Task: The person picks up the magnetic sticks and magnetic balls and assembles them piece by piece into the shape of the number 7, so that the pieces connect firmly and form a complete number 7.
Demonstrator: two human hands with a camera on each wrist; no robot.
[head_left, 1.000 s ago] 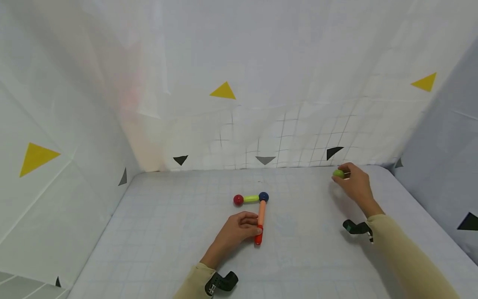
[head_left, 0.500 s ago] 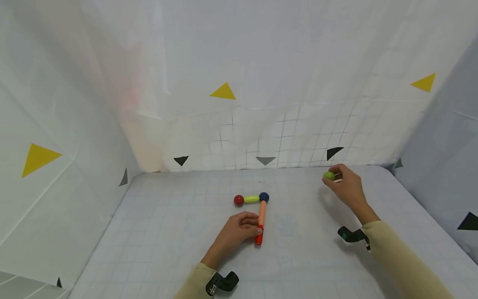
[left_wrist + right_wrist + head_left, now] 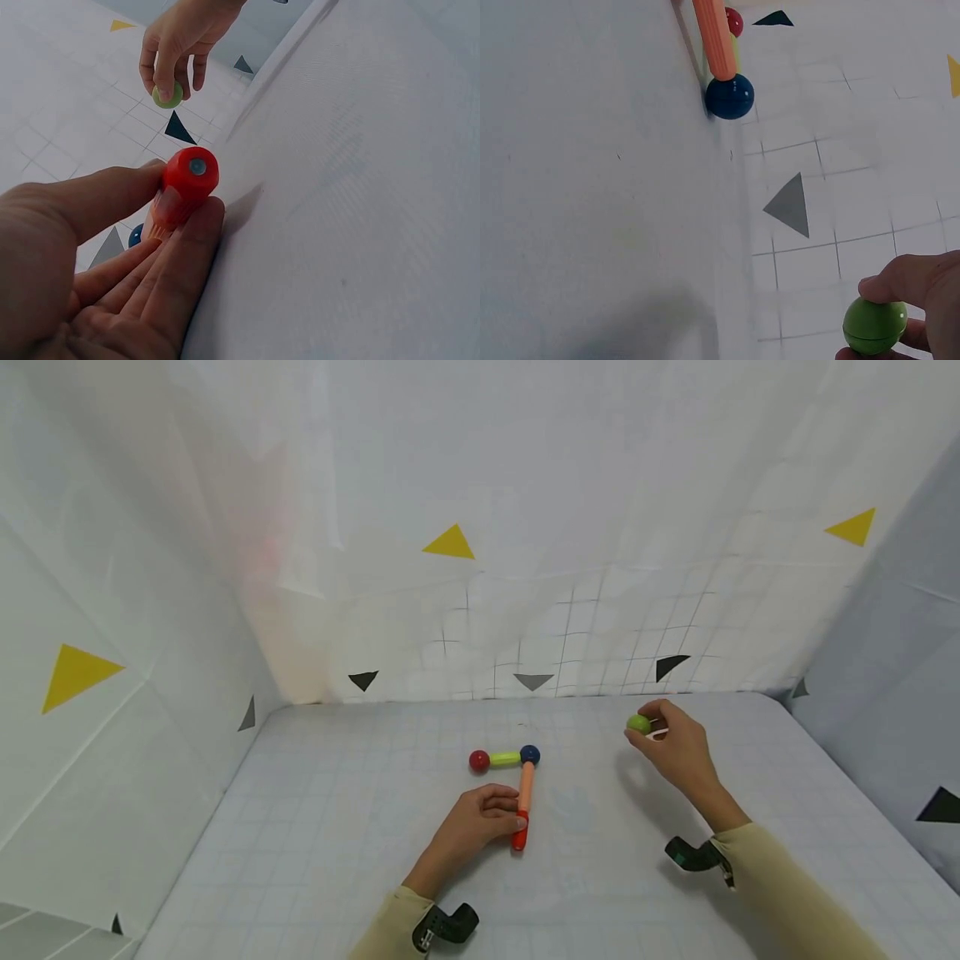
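Note:
On the white gridded table [image 3: 337,827] lies an L of toy parts: a red ball [image 3: 478,762], a short yellow-green rod [image 3: 505,759], a blue ball [image 3: 529,754] and an orange rod [image 3: 526,789] with a red end [image 3: 518,837]. My left hand [image 3: 480,821] pinches the red end [image 3: 189,174] of the orange rod between thumb and fingers. My right hand [image 3: 672,747] is raised right of the L and pinches a green ball [image 3: 638,723] in its fingertips. The green ball [image 3: 874,325] shows at the bottom of the right wrist view, the blue ball [image 3: 730,96] further off.
White sheets with yellow [image 3: 447,542] and black [image 3: 670,665] triangles wall the table on the back and both sides. A faint grid marks the table top. Bare table lies between the L and my right hand.
My right hand has carried the green ball left and toward me, closer to the L of rods and balls. My left hand has stayed on the orange rod's red end.

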